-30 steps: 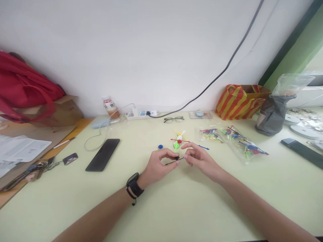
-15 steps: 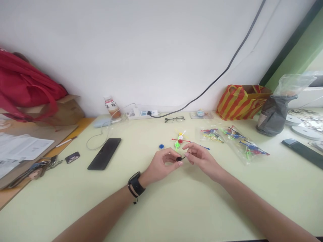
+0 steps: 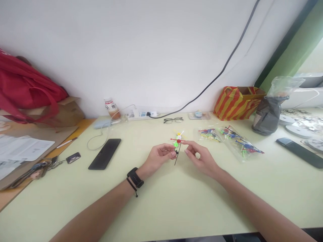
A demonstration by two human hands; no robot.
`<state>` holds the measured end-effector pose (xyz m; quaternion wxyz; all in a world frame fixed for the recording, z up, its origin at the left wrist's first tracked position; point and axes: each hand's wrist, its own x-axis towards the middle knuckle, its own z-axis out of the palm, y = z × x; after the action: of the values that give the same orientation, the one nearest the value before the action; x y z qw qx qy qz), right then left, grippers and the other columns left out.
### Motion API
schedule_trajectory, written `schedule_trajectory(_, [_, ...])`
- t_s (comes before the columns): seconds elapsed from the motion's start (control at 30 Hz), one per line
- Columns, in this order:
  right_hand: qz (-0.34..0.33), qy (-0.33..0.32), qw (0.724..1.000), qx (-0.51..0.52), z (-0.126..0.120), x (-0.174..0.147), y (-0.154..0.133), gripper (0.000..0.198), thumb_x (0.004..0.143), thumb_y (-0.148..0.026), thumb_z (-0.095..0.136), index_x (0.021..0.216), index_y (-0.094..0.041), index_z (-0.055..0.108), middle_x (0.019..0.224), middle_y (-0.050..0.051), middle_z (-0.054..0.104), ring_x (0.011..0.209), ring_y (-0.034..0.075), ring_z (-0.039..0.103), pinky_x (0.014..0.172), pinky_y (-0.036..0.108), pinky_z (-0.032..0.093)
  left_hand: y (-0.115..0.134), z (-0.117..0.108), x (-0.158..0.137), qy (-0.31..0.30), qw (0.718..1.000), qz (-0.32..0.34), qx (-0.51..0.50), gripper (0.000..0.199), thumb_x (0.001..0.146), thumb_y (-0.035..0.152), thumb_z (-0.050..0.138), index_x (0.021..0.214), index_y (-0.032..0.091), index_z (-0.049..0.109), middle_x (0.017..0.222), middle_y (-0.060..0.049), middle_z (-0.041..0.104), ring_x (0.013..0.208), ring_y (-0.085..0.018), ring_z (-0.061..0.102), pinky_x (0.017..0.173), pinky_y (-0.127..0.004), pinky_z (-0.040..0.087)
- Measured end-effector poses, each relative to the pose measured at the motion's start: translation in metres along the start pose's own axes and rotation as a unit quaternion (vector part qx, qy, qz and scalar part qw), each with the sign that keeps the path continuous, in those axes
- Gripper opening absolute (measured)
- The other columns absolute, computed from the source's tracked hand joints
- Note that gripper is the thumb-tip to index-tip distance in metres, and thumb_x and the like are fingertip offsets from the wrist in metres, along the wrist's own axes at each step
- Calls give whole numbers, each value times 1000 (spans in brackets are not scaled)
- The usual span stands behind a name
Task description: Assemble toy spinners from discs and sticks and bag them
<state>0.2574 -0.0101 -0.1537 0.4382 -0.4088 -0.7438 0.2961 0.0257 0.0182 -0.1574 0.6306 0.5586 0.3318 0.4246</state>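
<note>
My left hand (image 3: 161, 155) pinches the small round base of a black arrow spinner (image 3: 178, 154) between thumb and fingertips. Its thin black pointer stands out at a slant in front of the fingers. To the right, my right hand (image 3: 200, 156) has thumb and index finger apart, with nothing held between them. The index fingertip is close to the pointer's upper end; whether it touches I cannot tell. Just beyond the hands lie a red arrow spinner (image 3: 179, 141), a green one (image 3: 176, 144), a white one (image 3: 179, 136) and a yellow piece, close together.
Clear bags of colourful spinners (image 3: 237, 139) lie to the right, near a dark case (image 3: 299, 153). A black phone (image 3: 104, 154) is on the left. At the back are glasses (image 3: 173, 120), a power strip (image 3: 141, 115), a bottle (image 3: 111, 108) and a striped bag (image 3: 237, 104).
The black pointer has turned and now shows its full length across my left fingertips. My right fingers have moved off it slightly to the right. The view has shifted a little.
</note>
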Motion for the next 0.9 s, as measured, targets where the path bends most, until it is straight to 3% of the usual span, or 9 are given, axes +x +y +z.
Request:
schedule_trajectory(0.13, [16, -6, 1000, 16, 5, -5, -1, 66, 102, -34, 53, 161, -31, 26, 92, 0, 58, 65, 14, 53, 60, 29, 46, 1, -1, 0, 8, 1000, -8, -2, 36, 79, 34, 89, 108, 16, 78, 102, -7, 75, 86, -17, 72, 86, -33, 59])
schedule_trajectory(0.2, [27, 1, 999, 41, 9, -6, -1, 63, 100, -37, 56, 157, -31, 31, 99, 1, 59, 65, 14, 53, 60, 29, 46, 1, -2, 0, 9, 1000, -13, -4, 37, 79, 35, 89, 108, 16, 79, 104, -8, 76, 85, -17, 73, 88, -34, 60])
schedule_trajectory(0.23, [35, -4, 998, 52, 9, -6, -2, 50, 100, -39, 56, 148, -29, 43, 98, 1, 59, 65, 14, 53, 61, 29, 46, 0, -2, 0, 10, 1000, -14, -4, 37, 78, 35, 89, 108, 16, 79, 104, -8, 76, 85, -18, 73, 88, -35, 60])
schedule_trajectory(0.3, [60, -39, 995, 73, 9, -4, -3, 27, 102, -45, 51, 104, -22, 64, 83, 0, 57, 61, 14, 50, 60, 30, 43, 0, -2, 0, 15, 1000, -15, -5, 38, 77, 35, 90, 108, 15, 79, 104, -9, 77, 85, -18, 74, 88, -36, 61])
schedule_trajectory(0.37, [87, -83, 989, 89, 7, 0, -5, 50, 104, -52, 44, 65, -21, 49, 64, -2, 44, 56, 13, 41, 57, 30, 37, 0, -2, 0, 21, 1000, -12, -4, 39, 76, 36, 91, 107, 15, 78, 103, -8, 77, 84, -18, 74, 88, -37, 61])
schedule_trajectory(0.43, [101, -93, 986, 98, 5, 3, -7, 58, 103, -58, 46, 58, -22, 35, 58, -4, 33, 54, 12, 33, 55, 30, 31, 1, -1, 0, 23, 1000, -10, -5, 40, 75, 36, 91, 106, 14, 78, 102, -8, 77, 83, -18, 74, 88, -37, 61])
schedule_trajectory(0.6, [93, -50, 984, 144, 7, 5, -9, 39, 96, -57, 63, 83, -22, 53, 78, 0, 55, 69, 15, 51, 62, 29, 41, 5, 1, -2, 7, 1000, -10, 2, 38, 77, 36, 90, 105, 14, 77, 100, -8, 78, 85, -18, 74, 90, -36, 60])
schedule_trajectory(0.7, [82, -42, 984, 156, 12, 3, -7, 32, 94, -52, 67, 99, -24, 55, 93, 3, 62, 75, 16, 57, 68, 30, 47, 5, 1, -3, -3, 1000, -12, 6, 38, 76, 35, 91, 105, 15, 77, 98, -8, 79, 87, -20, 75, 90, -37, 59])
schedule_trajectory(0.9, [70, -57, 988, 128, 17, -1, -4, 27, 98, -39, 63, 120, -26, 56, 94, 3, 67, 77, 17, 62, 70, 32, 51, 4, 0, -3, -13, 1000, -19, -2, 37, 77, 33, 91, 105, 15, 76, 102, -8, 78, 95, -22, 75, 94, -38, 58])
